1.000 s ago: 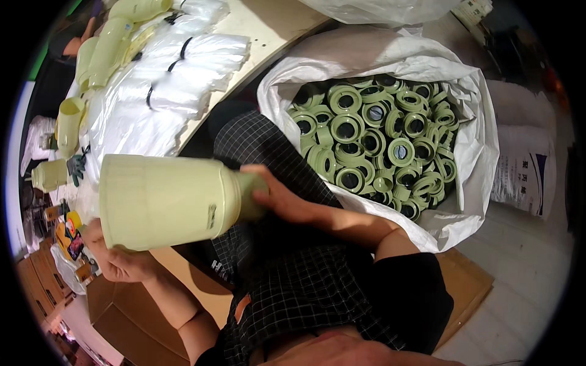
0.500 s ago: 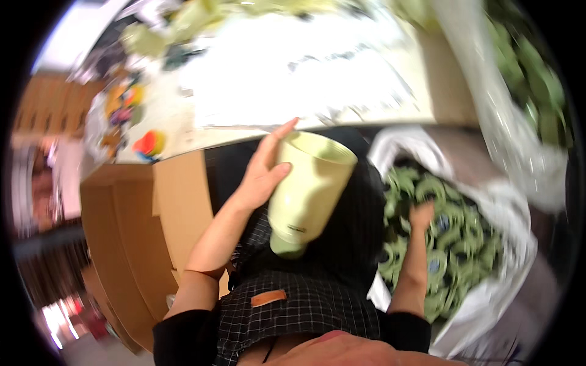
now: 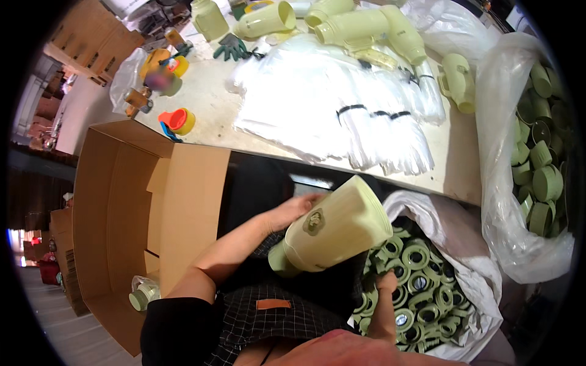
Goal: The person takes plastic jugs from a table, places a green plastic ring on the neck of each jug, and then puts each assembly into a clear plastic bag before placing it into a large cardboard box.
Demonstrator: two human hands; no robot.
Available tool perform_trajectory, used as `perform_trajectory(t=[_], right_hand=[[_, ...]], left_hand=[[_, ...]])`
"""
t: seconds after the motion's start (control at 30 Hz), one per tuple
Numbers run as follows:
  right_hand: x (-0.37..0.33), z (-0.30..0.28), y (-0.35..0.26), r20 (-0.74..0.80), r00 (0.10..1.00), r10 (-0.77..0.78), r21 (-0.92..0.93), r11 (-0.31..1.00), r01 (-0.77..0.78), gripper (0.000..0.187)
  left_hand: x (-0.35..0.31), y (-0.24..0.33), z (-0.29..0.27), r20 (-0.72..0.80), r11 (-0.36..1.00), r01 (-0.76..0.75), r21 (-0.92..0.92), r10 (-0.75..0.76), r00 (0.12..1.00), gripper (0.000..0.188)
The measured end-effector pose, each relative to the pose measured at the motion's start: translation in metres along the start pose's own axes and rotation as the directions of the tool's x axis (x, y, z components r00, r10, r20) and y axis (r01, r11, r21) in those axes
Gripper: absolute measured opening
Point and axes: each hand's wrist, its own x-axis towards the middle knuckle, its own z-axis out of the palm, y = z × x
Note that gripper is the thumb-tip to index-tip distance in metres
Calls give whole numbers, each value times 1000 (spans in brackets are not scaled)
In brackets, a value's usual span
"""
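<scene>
Tilted over my lap is a pale green flask body (image 3: 342,235), its wide rim pointing up to the right and its narrower base down to the left. My left hand (image 3: 290,213) grips it from the far left side, some fingers hidden behind it. A dark round emblem shows on its wall. My right hand (image 3: 386,282) reaches into a white sack (image 3: 485,317) of green ring-shaped flask parts (image 3: 417,256), some with dark or clear centres. Its fingers look curled among these parts; what they hold is hidden.
An open cardboard box (image 3: 116,226) stands at my left, a bagged green-lidded item (image 3: 139,299) inside. On the table (image 3: 207,116) lie white plastic bags (image 3: 293,104), several flask bodies (image 3: 354,27) and orange-yellow cups (image 3: 181,121). A clear bag (image 3: 497,177) of green cups hangs right.
The flask body has tipped further right and turned, bringing its emblem into view. My left hand has shifted partly behind it. My right hand stays among the ring parts; the whole view has shifted.
</scene>
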Motion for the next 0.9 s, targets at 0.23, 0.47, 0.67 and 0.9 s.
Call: perform_trajectory(t=[0.23, 0.47, 0.67, 0.9], right_hand=[[-24, -56, 13, -270, 954, -127, 546, 796, 260, 66], [-137, -266, -142, -805, 368, -466, 292, 229, 928, 48], [-172, -259, -191, -605, 112, -788, 159, 18, 987, 57], [-180, -246, -186, -582, 120, -805, 133, 51, 990, 62]], left_hand=[[-29, 47, 3, -108, 933, -58, 355, 103, 989, 29], [-75, 48, 34, -55, 913, -212, 350, 245, 968, 42], [-91, 43, 22, -26, 896, -269, 354, 297, 955, 43], [-94, 35, 17, 51, 895, -327, 302, 328, 943, 41]])
